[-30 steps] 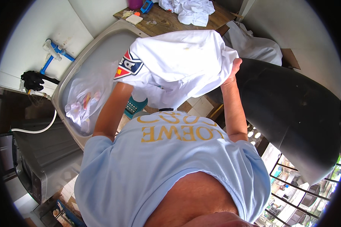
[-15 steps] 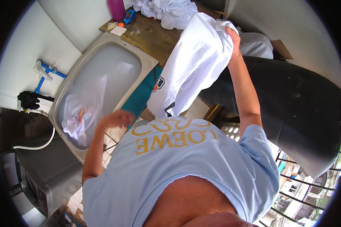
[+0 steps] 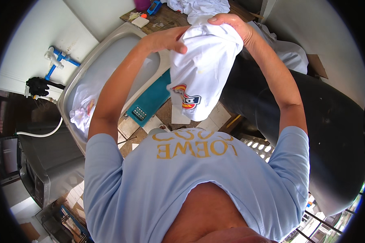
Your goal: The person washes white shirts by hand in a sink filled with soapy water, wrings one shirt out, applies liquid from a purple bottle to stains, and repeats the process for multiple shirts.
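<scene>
A laundry corner, with a wash in hand.
At left, a wide sink (image 3: 165,60) holds cloudy water (image 3: 121,54) and wet cloth (image 3: 80,115), a blue pipe (image 3: 49,73) beside it; white clothes (image 3: 209,6) lie piled on the far wooden table (image 3: 158,26), and a white garment (image 3: 207,69) is held up over tiled floor (image 3: 213,116).

In the upper middle of the frame, the right hand (image 3: 233,27) grips the top of a hanging white printed garment (image 3: 205,67); the left hand (image 3: 166,39) meets its left edge. Left of centre, a basin (image 3: 164,60) holds cloudy water and white cloth (image 3: 79,115), beside blue pipes (image 3: 73,62).
</scene>
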Demonstrator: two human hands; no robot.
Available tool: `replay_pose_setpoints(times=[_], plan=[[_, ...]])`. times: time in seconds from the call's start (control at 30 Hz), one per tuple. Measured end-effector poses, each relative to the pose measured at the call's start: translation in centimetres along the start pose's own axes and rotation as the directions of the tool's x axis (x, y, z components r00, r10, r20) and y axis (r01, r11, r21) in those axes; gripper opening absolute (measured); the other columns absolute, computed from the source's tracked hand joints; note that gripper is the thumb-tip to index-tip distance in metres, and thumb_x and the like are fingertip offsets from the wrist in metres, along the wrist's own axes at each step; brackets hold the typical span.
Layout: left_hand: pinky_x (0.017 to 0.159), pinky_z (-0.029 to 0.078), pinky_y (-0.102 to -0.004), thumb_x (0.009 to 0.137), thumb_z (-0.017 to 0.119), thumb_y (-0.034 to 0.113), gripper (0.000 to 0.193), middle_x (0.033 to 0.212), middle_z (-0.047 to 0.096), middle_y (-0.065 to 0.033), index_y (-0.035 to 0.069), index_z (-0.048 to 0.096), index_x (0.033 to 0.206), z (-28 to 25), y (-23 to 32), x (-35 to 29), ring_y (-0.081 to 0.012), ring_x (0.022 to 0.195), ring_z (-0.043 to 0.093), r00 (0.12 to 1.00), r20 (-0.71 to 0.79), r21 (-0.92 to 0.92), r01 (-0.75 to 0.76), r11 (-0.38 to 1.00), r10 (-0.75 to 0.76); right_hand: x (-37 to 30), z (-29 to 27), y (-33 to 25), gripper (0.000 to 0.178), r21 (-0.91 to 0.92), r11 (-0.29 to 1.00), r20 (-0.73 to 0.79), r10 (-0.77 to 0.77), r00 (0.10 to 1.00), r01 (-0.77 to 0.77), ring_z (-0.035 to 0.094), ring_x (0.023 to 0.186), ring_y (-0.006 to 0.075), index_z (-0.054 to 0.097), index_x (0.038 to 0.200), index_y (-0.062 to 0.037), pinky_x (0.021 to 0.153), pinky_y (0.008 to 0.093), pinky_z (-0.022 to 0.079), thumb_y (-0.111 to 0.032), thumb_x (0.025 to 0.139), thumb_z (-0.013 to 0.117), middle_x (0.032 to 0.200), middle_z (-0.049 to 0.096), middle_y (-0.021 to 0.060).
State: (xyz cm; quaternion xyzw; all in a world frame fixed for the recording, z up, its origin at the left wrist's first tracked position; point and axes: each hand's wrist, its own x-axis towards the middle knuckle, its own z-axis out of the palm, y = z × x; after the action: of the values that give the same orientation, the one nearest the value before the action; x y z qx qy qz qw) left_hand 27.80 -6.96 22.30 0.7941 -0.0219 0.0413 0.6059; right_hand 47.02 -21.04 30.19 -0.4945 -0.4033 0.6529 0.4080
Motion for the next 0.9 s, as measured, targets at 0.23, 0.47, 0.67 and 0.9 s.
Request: replay_pose_setpoints(times=[0.23, 0.47, 0.67, 0.9], plan=[[0.082, 0.047, -0.0233, 0.087, 0.066, 0.027, 0.036, 0.102, 0.066, -0.0024, 0.005, 0.062, 0.116, -0.4, 2.4, -2.5, -0.0081, 0.087, 0.062, 0.944, -0.314, -0.035, 0.096, 0.995, -0.103, -0.8, -3.4, 2.1, 0.069, -0.394, 0.888, 0.135, -0.197, 0.971, 0.235, 0.062, 0.100, 0.0210, 0.053, 0.126, 0.0023, 0.090, 0.0296, 0.049, -0.029, 0.069, 0.078, 0.112, 0.063, 0.0141], [0.087, 0.047, -0.0257, 0.088, 0.065, 0.029, 0.043, 0.111, 0.063, -0.0015, 0.005, 0.056, 0.123, 0.1, 3.3, -3.9, -0.0094, 0.099, 0.059, 0.882, -0.449, -0.191, 0.062, 0.980, -0.143, 0.7, -2.3, 1.6, 0.046, -0.576, 0.797, 0.127, -0.133, 0.983, 0.182, 0.059, 0.086, 0.0106, 0.060, 0.113, 0.0031, 0.082, 0.0233, 0.046, -0.022, 0.075, 0.070, 0.096, 0.065, 0.0035], [0.086, 0.050, -0.0279, 0.089, 0.063, 0.030, 0.045, 0.113, 0.062, -0.0049, 0.004, 0.054, 0.124, -1.4, 6.9, -5.0, -0.0127, 0.100, 0.060, 0.833, -0.534, -0.147, 0.075, 0.986, -0.143, 2.0, -1.0, -1.0, 0.058, -0.498, 0.801, 0.195, -0.269, 0.943, 0.332, 0.061, 0.095, 0.0180, 0.054, 0.123, 0.0024, 0.086, 0.0278, 0.049, -0.025, 0.074, 0.070, 0.105, 0.064, 0.0102], [0.080, 0.053, -0.0318, 0.088, 0.063, 0.029, 0.042, 0.108, 0.063, -0.0124, 0.001, 0.056, 0.119, -7.1, 13.0, -6.1, -0.0194, 0.097, 0.063, 0.800, -0.600, -0.030, -0.048, 0.998, 0.020, 4.7, 1.0, -9.9, 0.047, -0.675, 0.648, 0.099, -0.394, 0.914, 0.353, 0.063, 0.090, 0.0170, 0.057, 0.119, -0.0010, 0.082, 0.0294, 0.051, -0.019, 0.077, 0.069, 0.100, 0.067, 0.0082]])
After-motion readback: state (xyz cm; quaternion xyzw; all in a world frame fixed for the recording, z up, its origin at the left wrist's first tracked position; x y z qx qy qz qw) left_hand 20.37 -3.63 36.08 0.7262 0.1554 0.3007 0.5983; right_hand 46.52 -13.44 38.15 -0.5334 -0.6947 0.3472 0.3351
